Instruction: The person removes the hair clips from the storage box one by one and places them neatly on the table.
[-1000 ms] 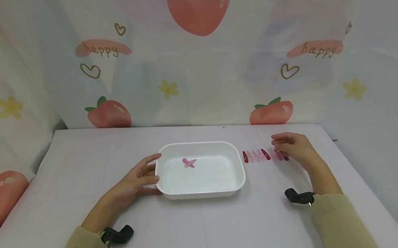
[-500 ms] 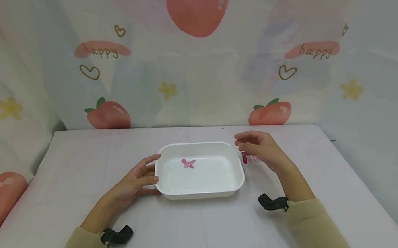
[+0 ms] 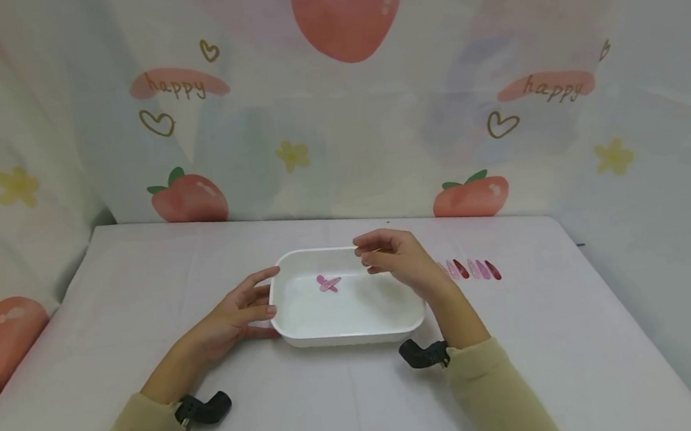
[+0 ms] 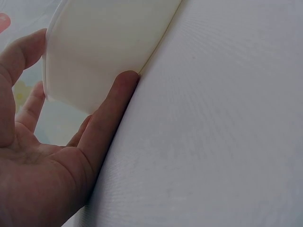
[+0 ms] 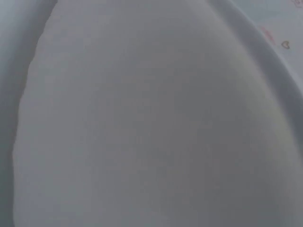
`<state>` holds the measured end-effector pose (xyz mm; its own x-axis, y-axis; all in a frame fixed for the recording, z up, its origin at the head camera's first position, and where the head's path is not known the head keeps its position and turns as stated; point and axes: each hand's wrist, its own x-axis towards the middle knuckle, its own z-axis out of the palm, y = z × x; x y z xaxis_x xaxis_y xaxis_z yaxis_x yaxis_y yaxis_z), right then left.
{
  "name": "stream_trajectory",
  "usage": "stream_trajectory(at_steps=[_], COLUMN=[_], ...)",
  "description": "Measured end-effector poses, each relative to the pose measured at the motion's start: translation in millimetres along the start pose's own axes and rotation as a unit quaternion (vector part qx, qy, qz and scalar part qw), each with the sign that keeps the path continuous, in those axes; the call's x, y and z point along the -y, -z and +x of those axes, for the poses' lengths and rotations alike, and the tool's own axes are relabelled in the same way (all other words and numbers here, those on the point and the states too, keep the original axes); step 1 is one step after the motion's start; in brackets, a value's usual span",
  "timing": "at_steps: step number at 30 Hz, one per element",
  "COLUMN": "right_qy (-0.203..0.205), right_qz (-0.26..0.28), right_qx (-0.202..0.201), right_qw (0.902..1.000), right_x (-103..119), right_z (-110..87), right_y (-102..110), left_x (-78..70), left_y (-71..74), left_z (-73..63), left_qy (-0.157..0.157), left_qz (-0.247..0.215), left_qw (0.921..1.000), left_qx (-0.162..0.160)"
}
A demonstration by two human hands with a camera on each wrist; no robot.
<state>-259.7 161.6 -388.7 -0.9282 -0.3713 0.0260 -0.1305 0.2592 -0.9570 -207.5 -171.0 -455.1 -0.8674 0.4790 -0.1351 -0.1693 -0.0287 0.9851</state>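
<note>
My left hand (image 3: 232,312) rests against the left end of a white rectangular tray (image 3: 358,336), fingers spread at its rim. In the left wrist view its fingertips touch the rim and lower edge of the tray wall (image 4: 99,52). Inside the tray, pink hair clips (image 3: 329,284) lie crossed in a small heap. My right hand (image 3: 402,260) hangs over the tray's right half with thumb and fingers drawn toward each other; I cannot tell whether they pinch anything. The right wrist view shows only a blurred pale tray surface (image 5: 151,123), not the hand.
To the right of the tray, several pink and dark red hair clips (image 3: 482,269) lie in a row on the white tablecloth (image 3: 352,397), the row's left end hidden by my right hand. A fruit-printed curtain (image 3: 370,150) stands behind the table.
My right hand has moved left from above the right end of the clip row to over the tray. The left hand, the tray and the clips in it stay put.
</note>
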Motion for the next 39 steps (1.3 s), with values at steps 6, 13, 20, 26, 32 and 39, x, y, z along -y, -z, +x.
stream_trajectory(at_steps=[6, 13, 20, 26, 32, 39], right_qy=[0.011, 0.004, -0.009, -0.026, -0.025, -0.01], right_qz=[0.023, 0.055, 0.067, 0.018, -0.097, -0.181], right_qx=[0.009, 0.021, 0.019, 0.03, 0.063, 0.115], right_qw=[0.9996, 0.9983, 0.9976, 0.9991, 0.993, 0.9767], right_x=[13.1, 14.0, 1.6, -4.5, -7.1, -12.8], right_z=[12.1, 16.8, 19.5, 21.9, 20.7, 18.2], right_y=[-23.3, -40.5, -45.3, -49.3, -53.7, -56.6], left_x=[0.2, 0.3, 2.5, 1.8, -2.1, 0.9], left_y=[0.1, -1.5, 0.7, 1.8, 0.3, 0.7], left_z=[0.8, 3.3, 3.7, 2.9, 1.9, 2.0], left_qy=[-0.002, 0.004, 0.002, 0.004, -0.001, 0.0], left_qz=[-0.001, 0.001, 0.0, 0.004, 0.0, -0.009], left_qw=[1.0, 1.0, 1.0, 1.0, 1.0, 0.9999], left_qx=[0.002, 0.006, 0.002, 0.001, 0.004, 0.008])
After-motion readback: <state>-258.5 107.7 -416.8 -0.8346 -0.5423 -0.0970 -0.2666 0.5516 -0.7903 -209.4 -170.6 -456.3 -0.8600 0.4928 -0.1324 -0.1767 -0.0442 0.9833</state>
